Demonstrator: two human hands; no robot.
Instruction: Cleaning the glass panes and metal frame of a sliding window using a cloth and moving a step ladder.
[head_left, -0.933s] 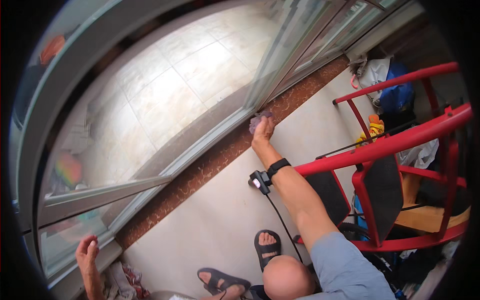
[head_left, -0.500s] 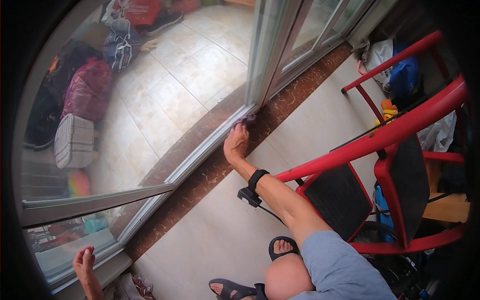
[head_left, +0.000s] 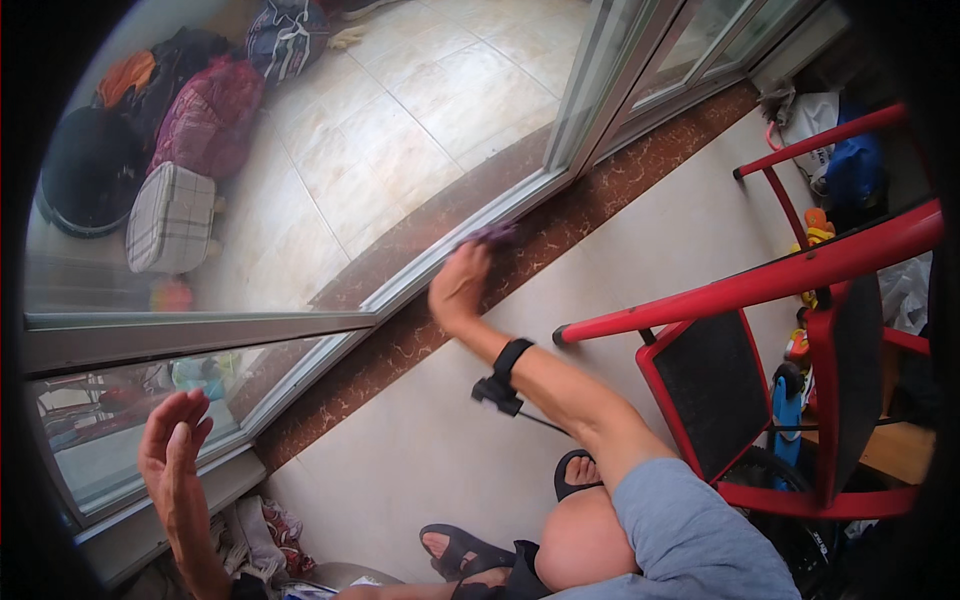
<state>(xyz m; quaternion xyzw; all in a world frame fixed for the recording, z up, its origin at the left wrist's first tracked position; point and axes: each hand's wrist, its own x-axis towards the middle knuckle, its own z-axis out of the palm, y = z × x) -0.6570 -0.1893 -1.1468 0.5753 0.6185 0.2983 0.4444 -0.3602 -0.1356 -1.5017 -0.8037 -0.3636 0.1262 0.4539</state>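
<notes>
My right hand (head_left: 461, 287) is closed on a dark purple cloth (head_left: 495, 233), slightly smeared by motion. Cloth and fingers lie along the pale bottom rail (head_left: 410, 288) of the glass door, where the rail meets the brown marble strip (head_left: 610, 200). A black wrist strap with a small box sits on my right forearm. At lower left my left hand (head_left: 174, 450) is raised in front of the lower glass pane (head_left: 95, 430), its fingers stretched out and holding nothing.
A red-framed chair (head_left: 720, 285) with dark panels fills the right side. Behind the glass lie a plaid box-shaped bag (head_left: 170, 218), a maroon bag (head_left: 208, 115) and a round black object (head_left: 90, 170). Crumpled cloths (head_left: 265, 535) lie below my left hand.
My left hand has risen and its fingers have opened out. My right hand has slid with the cloth back along the rail, toward the lower left. The view has shifted too.
</notes>
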